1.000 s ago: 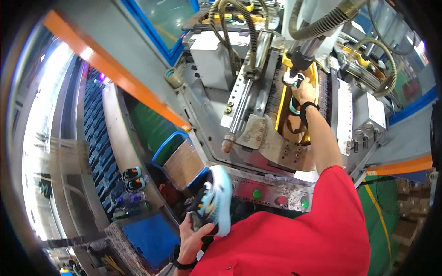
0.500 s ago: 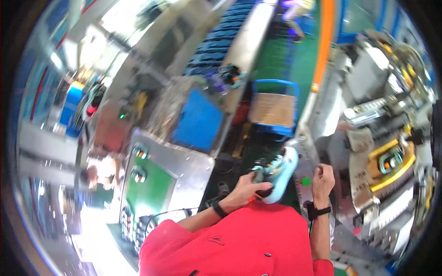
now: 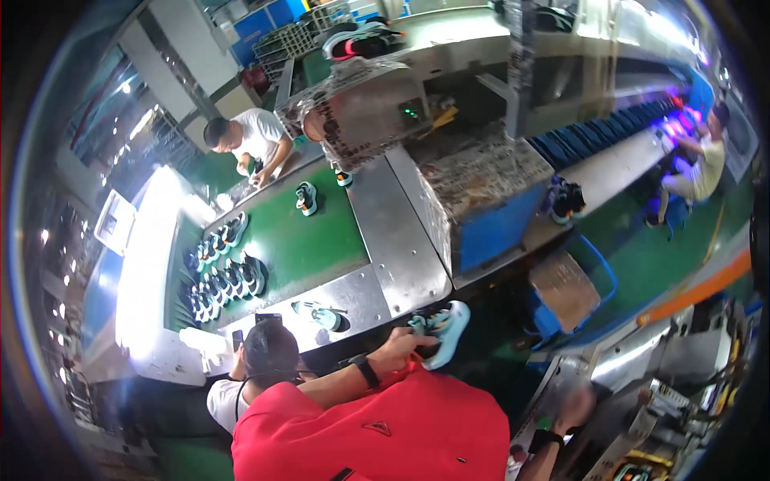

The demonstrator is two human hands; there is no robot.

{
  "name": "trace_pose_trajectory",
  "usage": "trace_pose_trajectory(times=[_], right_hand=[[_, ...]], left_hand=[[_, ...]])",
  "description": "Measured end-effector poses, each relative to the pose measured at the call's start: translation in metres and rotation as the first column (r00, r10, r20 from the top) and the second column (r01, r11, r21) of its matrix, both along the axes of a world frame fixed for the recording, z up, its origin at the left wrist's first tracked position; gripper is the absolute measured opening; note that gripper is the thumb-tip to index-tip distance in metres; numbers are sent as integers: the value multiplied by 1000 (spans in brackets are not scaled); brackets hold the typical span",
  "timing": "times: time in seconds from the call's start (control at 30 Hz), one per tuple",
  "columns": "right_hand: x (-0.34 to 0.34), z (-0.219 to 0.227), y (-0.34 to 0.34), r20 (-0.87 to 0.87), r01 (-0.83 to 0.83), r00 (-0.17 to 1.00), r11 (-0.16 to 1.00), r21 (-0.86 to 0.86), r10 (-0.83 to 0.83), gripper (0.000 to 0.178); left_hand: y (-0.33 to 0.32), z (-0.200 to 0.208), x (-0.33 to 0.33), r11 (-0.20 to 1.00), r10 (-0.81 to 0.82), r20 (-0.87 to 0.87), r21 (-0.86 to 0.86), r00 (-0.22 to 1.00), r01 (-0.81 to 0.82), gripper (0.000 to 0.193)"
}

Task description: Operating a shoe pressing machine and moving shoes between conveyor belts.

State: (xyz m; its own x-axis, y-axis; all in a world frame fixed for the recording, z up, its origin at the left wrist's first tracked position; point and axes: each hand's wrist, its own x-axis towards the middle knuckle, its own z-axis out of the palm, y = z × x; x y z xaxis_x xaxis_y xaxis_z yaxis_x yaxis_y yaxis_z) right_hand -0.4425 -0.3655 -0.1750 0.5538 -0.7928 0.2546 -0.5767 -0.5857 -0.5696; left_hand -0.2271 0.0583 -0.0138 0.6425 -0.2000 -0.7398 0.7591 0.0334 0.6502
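My left hand (image 3: 395, 353), a dark band on its wrist, is closed around the heel end of a light-blue and dark sports shoe (image 3: 452, 330). The shoe hangs in front of my red shirt, beside the corner of the metal-framed conveyor table, its pale sole facing right. My right hand (image 3: 574, 407) is out to the lower right, near the edge of a machine; motion smears its fingers, so I cannot tell their pose. Another similar shoe (image 3: 321, 314) lies on the table's near metal edge, left of my left hand.
Several shoes stand in rows on the green conveyor belt (image 3: 317, 248). A person in white (image 3: 261, 136) works across it; another person's head (image 3: 271, 349) is close at my left. A blue trolley (image 3: 565, 290) stands right, beyond a blue-sided box (image 3: 497, 228). Machinery (image 3: 674, 409) fills the lower right.
My view has swung left, bringing the conveyor table and nearby people into sight. My left hand still holds the shoe. My right hand now appears lower and blurred, still near the machine side.
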Motion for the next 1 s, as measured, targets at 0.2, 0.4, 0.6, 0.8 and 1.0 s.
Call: trace_pose_trajectory(times=[0.2, 0.4, 0.6, 0.8, 1.0], right_hand=[[222, 217, 8, 395, -419, 802, 893, -162, 448, 15], [452, 417, 137, 47, -607, 558, 446, -658, 829, 32], [654, 508, 286, -348, -701, 301, -41, -712, 888, 52], [760, 532, 415, -545, -697, 39, -368, -615, 837, 72], [836, 498, 453, -493, -871, -101, -317, -376, 864, 53]], left_hand=[[98, -88, 103, 935, 341, -5, 106, 940, -338, 25], [204, -181, 249, 810, 569, 164, 60, 806, -584, 44], [282, -164, 388, 649, 741, 153, 84, 654, -756, 55], [418, -279, 514, 616, 437, 626, 315, 646, -722, 38], [377, -285, 491, 739, 335, 641, 276, 691, -614, 83]])
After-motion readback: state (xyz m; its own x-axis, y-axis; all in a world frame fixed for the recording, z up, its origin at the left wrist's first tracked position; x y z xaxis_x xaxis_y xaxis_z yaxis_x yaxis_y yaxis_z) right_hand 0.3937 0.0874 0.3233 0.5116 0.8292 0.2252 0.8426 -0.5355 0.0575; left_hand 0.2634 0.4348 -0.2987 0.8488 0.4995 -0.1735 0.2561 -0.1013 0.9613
